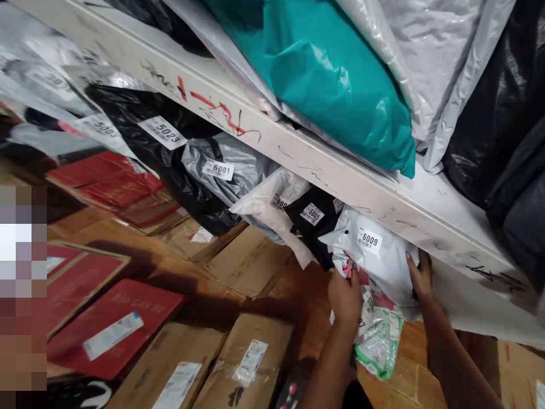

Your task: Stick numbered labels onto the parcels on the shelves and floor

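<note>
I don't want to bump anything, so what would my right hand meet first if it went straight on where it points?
Most likely the white plastic parcel labelled 6009, which your right hand is touching. Beyond it in the picture runs the white shelf edge, though depth is unclear.

Parcel 6009 [389, 272]: white, black-printed label [369, 241]. Parcel 6005 [313, 241]: black. Parcel 6001 [249, 170]: silver-grey. Upper bag [336, 96]: teal. Shelf [266, 142]: white, red and black scrawl [203, 100]. Flat box [140, 312]: red; carton [249, 392]: brown.
</note>
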Action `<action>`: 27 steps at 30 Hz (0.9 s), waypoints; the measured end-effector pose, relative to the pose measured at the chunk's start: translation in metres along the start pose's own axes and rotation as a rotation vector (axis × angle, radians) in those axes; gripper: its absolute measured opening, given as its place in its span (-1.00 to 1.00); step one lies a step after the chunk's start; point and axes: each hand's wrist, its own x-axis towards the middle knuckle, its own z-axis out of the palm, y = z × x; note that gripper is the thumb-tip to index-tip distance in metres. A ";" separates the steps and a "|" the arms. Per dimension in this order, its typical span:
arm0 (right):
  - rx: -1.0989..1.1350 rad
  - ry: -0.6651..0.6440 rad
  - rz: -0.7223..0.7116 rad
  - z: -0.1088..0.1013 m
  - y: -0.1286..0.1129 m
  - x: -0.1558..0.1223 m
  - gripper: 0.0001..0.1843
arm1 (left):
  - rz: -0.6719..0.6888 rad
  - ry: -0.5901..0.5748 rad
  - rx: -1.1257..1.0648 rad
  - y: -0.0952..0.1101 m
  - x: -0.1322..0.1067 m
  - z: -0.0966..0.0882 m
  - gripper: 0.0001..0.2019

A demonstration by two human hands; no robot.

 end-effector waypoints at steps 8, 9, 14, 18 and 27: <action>0.204 0.071 0.079 0.012 0.021 -0.018 -0.03 | 0.214 0.178 0.125 0.019 0.023 0.001 -0.80; 0.213 0.078 0.082 0.012 0.021 -0.019 -0.06 | 0.225 0.166 0.132 0.022 0.032 -0.003 -0.82; 0.213 0.022 0.007 0.013 0.025 -0.020 -0.19 | 0.063 0.149 0.064 0.041 0.081 -0.019 -0.73; 0.188 0.045 0.001 0.017 0.039 -0.022 -0.11 | 0.184 0.116 0.084 0.054 0.092 -0.020 -0.69; 0.171 0.037 -0.172 0.027 0.049 -0.012 -0.10 | 0.212 0.131 0.199 -0.025 0.010 -0.058 -0.62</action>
